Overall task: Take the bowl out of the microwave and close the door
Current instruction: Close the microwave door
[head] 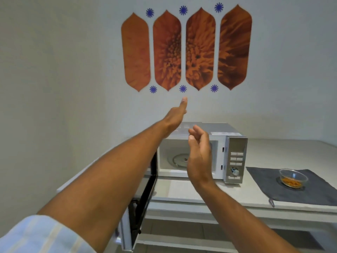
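Note:
A white and silver microwave (235,156) stands on a pale counter (182,190). Its door (144,194) hangs wide open to the left, and the cavity shows only the glass turntable (179,158). A clear glass bowl (293,178) with orange food sits on a dark grey cloth (310,192) to the right of the microwave. My left hand (177,115) is stretched out above the microwave's top, fingers extended, holding nothing. My right hand (199,154) hovers in front of the open cavity, fingers loosely curled and apart, empty.
The wall behind carries four orange flower panels (186,50) with small blue stars. The counter runs on to the right past the cloth. A lower shelf (209,241) lies under the counter, with tiled floor beyond.

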Motion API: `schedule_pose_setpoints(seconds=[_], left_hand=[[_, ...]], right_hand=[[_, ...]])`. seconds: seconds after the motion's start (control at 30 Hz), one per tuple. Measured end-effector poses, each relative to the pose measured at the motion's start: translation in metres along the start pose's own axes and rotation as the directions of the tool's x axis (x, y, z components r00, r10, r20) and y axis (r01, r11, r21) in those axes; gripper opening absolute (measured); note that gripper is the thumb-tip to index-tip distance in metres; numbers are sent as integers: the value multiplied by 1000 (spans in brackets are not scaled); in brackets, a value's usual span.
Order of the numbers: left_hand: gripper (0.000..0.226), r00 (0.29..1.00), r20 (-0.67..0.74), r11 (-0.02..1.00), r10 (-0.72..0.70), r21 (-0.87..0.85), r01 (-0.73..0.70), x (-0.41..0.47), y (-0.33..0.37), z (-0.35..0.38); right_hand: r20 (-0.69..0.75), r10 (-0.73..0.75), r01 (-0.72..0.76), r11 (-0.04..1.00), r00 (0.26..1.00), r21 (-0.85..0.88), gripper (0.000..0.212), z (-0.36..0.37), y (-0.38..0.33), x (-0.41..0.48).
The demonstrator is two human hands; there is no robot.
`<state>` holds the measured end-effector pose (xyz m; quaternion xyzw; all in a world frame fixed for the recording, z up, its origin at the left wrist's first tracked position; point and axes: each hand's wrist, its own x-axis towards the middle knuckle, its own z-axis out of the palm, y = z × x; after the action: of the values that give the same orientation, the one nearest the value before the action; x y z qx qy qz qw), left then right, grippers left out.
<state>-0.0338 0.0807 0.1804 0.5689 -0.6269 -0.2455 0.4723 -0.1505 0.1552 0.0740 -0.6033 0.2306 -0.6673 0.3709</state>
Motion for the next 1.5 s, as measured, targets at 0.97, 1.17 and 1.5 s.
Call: schedule_pose_setpoints(seconds=[0.97,1.17,1.5], left_hand=[[46,999,0,948,-33,317,31,-83,-162,-95],[44,996,-13,926,85,369,-74,-76,-166,-70],[60,981,95,832,171,519,-196,-44,-165,-29]], right_hand=[[656,-131,546,685,743,-482,50,65,16,-88],[540,-203,525,649,817,-550,51,21,32,-85],[319,-193,373,523,928,-767,56,-47,48,-53]])
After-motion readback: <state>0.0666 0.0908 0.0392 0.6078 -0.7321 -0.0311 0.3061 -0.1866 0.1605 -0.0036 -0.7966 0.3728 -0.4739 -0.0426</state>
